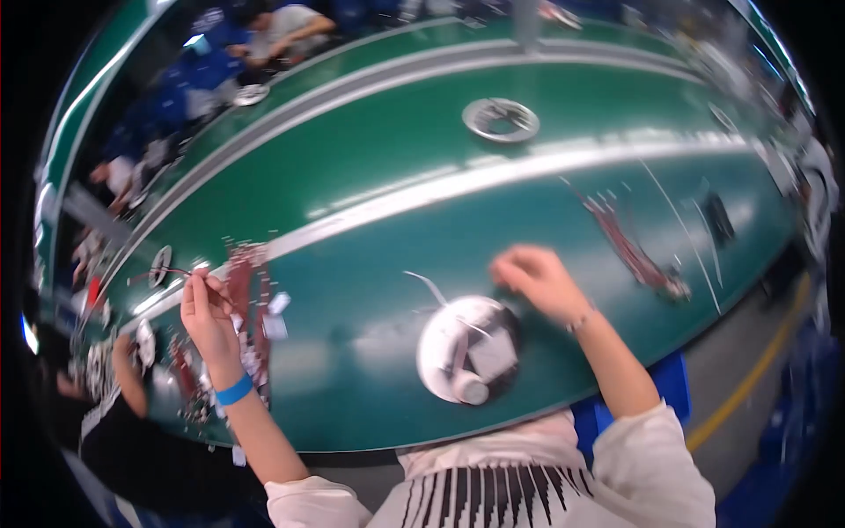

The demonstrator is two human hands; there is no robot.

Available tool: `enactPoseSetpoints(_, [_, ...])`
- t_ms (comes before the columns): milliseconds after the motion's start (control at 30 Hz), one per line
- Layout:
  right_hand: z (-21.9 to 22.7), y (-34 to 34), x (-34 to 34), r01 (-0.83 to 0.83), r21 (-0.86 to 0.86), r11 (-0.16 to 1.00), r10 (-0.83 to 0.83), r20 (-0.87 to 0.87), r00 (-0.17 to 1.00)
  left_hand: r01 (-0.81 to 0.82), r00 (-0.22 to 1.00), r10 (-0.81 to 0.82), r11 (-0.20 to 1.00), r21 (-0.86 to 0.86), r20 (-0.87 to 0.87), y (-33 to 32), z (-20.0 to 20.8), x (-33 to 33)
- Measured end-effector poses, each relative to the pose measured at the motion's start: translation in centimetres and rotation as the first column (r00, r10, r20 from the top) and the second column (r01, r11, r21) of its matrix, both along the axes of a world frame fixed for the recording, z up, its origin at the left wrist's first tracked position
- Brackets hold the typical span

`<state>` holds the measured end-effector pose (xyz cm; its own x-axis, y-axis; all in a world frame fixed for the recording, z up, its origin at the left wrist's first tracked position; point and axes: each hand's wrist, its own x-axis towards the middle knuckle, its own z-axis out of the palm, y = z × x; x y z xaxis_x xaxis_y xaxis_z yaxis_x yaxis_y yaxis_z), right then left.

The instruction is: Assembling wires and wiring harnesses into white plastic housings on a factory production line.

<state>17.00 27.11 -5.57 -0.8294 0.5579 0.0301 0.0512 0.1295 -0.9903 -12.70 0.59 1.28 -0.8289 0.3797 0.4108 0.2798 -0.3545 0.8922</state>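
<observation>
My left hand (209, 319), with a blue band at the wrist, is raised over the left part of the green table, its fingertips pinched on a thin dark red wire (179, 271). Close beside it lies a pile of red-brown wires (239, 277) with small white ends. My right hand (544, 286) hovers beyond and right of a round white dish (430, 356); its fingers curl inward, slightly blurred, and hide whatever they may hold. Inside the dish are a white squarish piece (495, 355) and a short white cylinder (470, 388). A white strip (428, 285) projects past its far rim.
Right of my right hand lies a bundle of red wires (627, 246), with a black object (718, 218) farther right. A metal dish (500, 134) stands across the pale divider. At the left, a co-worker's arm (129, 378) reaches in near more wires.
</observation>
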Motion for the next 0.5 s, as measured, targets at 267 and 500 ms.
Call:
enactPoseSetpoints(267, [1.2,5.6,10.8,0.219,0.909,0.354,-0.672,0.084,0.736,0.500,0.803,-0.383,0.850,-0.165,0.457,6.4,-9.2,7.2])
enactPoseSetpoints(500, [-1.6,7.7,13.5,0.034,0.911,0.412,-0.734,0.309,0.604,0.542,0.770,-0.428,0.830,-0.132,0.474,7.2,-10.2,7.5])
